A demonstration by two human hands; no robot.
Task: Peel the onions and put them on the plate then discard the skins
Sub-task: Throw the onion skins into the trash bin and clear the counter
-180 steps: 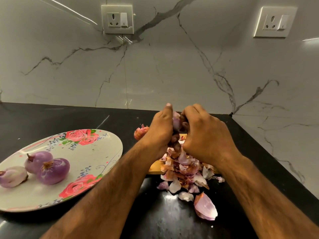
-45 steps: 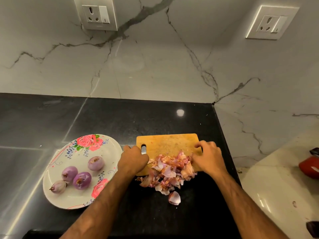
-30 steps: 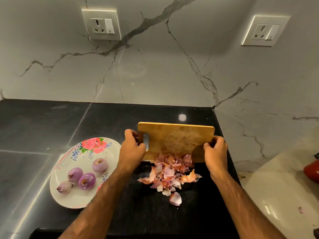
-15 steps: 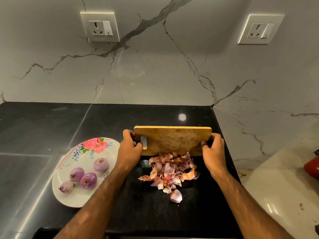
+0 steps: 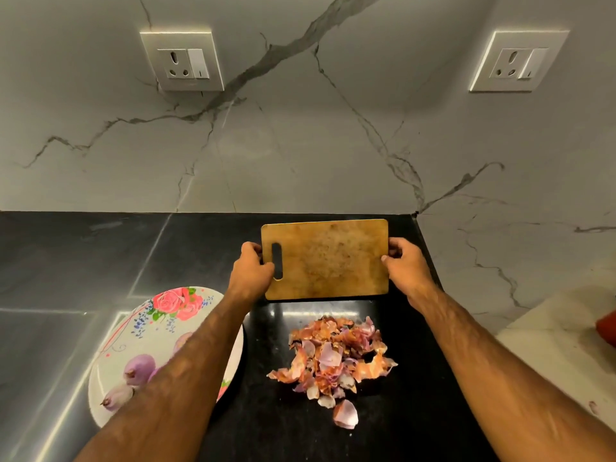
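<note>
Wooden cutting board [image 5: 325, 258] gripped
Its short edges are clasped by the left hand [image 5: 251, 268] and right hand [image 5: 405, 265]; onion skins [image 5: 333, 355] are heaped at its 6 o'clock.

The rectangular tan wooden cutting board [image 5: 330, 261] looks matt and scuffed; the black stone countertop [image 5: 83, 255] is polished — mirror-glossy; the white grey-veined marble wall [image 5: 300, 145] is smooth; the round rose-printed plate [image 5: 160, 341] is glazed, shiny; the pink-orange onion skins [image 5: 336, 355] look papery, dry — the peeled purple onions [image 5: 140, 366] smooth.
</note>
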